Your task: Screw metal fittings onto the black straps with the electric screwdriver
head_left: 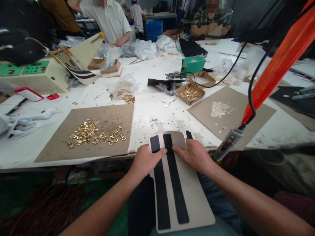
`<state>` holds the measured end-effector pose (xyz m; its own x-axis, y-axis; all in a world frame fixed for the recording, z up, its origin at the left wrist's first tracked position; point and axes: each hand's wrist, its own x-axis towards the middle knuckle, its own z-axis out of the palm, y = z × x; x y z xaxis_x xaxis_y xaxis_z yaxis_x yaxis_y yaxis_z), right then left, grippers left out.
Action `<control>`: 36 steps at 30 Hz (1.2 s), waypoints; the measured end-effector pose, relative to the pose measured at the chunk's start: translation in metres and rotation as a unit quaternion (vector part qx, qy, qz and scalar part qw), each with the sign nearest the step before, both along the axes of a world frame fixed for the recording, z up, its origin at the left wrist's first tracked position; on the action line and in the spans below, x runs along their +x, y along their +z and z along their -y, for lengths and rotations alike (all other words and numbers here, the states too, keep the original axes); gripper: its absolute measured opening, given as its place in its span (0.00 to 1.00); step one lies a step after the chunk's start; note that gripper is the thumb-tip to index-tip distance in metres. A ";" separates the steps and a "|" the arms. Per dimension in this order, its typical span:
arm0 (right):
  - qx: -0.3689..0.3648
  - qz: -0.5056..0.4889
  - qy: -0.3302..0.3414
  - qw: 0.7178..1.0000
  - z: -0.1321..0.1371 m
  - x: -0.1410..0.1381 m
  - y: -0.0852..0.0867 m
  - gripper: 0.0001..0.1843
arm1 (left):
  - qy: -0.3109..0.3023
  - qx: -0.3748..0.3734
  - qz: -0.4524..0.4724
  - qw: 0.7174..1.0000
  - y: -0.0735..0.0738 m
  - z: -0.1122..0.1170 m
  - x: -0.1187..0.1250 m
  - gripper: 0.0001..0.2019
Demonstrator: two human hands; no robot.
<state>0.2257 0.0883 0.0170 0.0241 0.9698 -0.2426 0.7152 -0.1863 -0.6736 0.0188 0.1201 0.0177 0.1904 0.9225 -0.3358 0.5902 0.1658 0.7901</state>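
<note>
Head view, far left: beige machine (36,77) on the white worktop (152,108).
Left of centre: gold buckles (93,132) scattered on a cardboard sheet (56,147).
Left hand (145,160): grip clenched on the top end of the striped panel (197,203), thumb across a black stripe.
Where the striped panel lies: top end at the worktop edge, the rest over the lap.
Right hand (194,154): grip grasping the same top end, just beside the left hand.
Far right: orange strap (278,65) slanting above the worktop.
</note>
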 end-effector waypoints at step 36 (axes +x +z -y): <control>-0.067 0.221 0.021 0.973 -0.055 -0.014 -0.007 0.25 | -0.035 0.012 -0.092 0.995 -0.020 -0.053 0.012 0.13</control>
<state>0.2122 0.1437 0.0099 0.1167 0.9322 -0.3425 0.9379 -0.2169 -0.2709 0.0310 0.1735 -0.0028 0.1915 0.9174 -0.3488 0.7342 0.1019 0.6712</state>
